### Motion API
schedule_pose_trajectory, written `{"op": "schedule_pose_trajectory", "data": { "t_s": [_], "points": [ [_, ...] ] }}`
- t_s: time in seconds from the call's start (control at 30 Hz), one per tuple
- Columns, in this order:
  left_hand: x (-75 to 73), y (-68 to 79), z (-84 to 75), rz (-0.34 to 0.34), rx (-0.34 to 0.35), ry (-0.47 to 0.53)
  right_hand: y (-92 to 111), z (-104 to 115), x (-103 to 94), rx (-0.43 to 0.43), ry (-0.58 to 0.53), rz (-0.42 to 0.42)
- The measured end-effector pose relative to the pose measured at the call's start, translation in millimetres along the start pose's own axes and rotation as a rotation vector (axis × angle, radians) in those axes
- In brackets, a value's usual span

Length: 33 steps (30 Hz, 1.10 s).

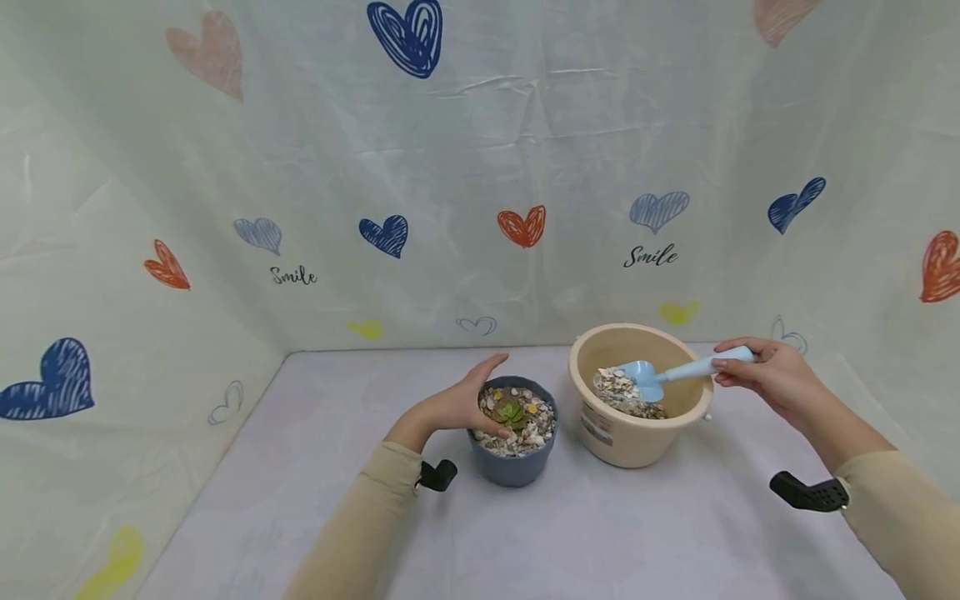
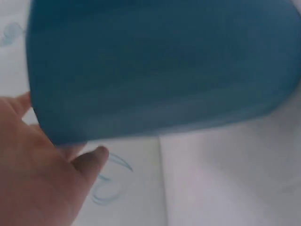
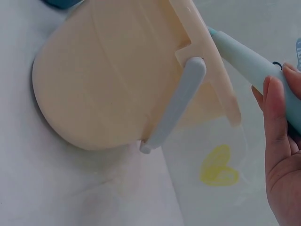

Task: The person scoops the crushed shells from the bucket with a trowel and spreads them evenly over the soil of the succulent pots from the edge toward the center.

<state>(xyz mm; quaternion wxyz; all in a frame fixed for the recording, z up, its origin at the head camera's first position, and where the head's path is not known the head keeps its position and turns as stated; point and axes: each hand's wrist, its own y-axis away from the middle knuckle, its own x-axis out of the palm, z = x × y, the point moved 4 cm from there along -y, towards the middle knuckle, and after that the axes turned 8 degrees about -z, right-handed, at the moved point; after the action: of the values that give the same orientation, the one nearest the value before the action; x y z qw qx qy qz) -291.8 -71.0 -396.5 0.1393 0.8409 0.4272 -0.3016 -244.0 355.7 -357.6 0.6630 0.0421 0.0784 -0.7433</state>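
A blue-grey flowerpot (image 1: 512, 467) holds a green succulent (image 1: 510, 412) among pale pebbles. At the pot's left rim, my left hand (image 1: 459, 408) is spread, its thumb across the near rim above the pebbles and its index finger reaching along the far side. In the left wrist view the pot's wall covers part of that hand (image 2: 44, 174). My right hand (image 1: 780, 379) pinches the handle of a light-blue scoop (image 1: 701, 367) between thumb and fingers. The scoop's blade is inside a cream bucket (image 1: 637, 446), at the mixed pebbles (image 1: 630, 400); the bucket's wall hides the blade in the right wrist view.
The bucket stands just right of the flowerpot and has a pale grey handle (image 3: 176, 103) on its side. Both containers rest on a white-covered table (image 1: 480, 542). Behind it hangs a white curtain (image 1: 450, 150) printed with hearts.
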Motion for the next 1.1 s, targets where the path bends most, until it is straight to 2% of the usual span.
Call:
{"op": "schedule_pose_trajectory", "data": {
  "t_s": [0.13, 0.3, 0.43, 0.53, 0.7, 0.93, 1.1],
  "points": [
    [-5.4, 2.5, 15.4, 0.074, -0.020, 0.084, 3.8, 4.7, 0.5, -0.010, -0.046, -0.005],
    [-11.0, 3.1, 36.0, 0.184, 0.001, 0.226, 6.6, 8.5, 0.7, -0.012, -0.019, -0.029],
    [-9.7, 1.1, 48.5, 0.282, 0.011, 0.344, 9.4, 9.7, -0.6, -0.008, -0.045, -0.031],
    [-7.7, -2.8, 53.9, 0.320, 0.022, 0.404, 11.0, 10.0, -0.6, -0.009, -0.082, -0.025],
    [-5.8, -10.4, 56.8, 0.330, 0.053, 0.411, 13.5, 10.1, 0.6, -0.005, -0.161, -0.019],
    [-4.5, -16.8, 53.6, 0.393, 0.116, 0.411, 16.1, 11.5, 1.4, -0.006, -0.210, -0.005],
    [-6.1, -17.6, 51.3, 0.400, 0.095, 0.394, 16.4, 12.5, 1.9, -0.005, -0.231, -0.009]
  ]
}}
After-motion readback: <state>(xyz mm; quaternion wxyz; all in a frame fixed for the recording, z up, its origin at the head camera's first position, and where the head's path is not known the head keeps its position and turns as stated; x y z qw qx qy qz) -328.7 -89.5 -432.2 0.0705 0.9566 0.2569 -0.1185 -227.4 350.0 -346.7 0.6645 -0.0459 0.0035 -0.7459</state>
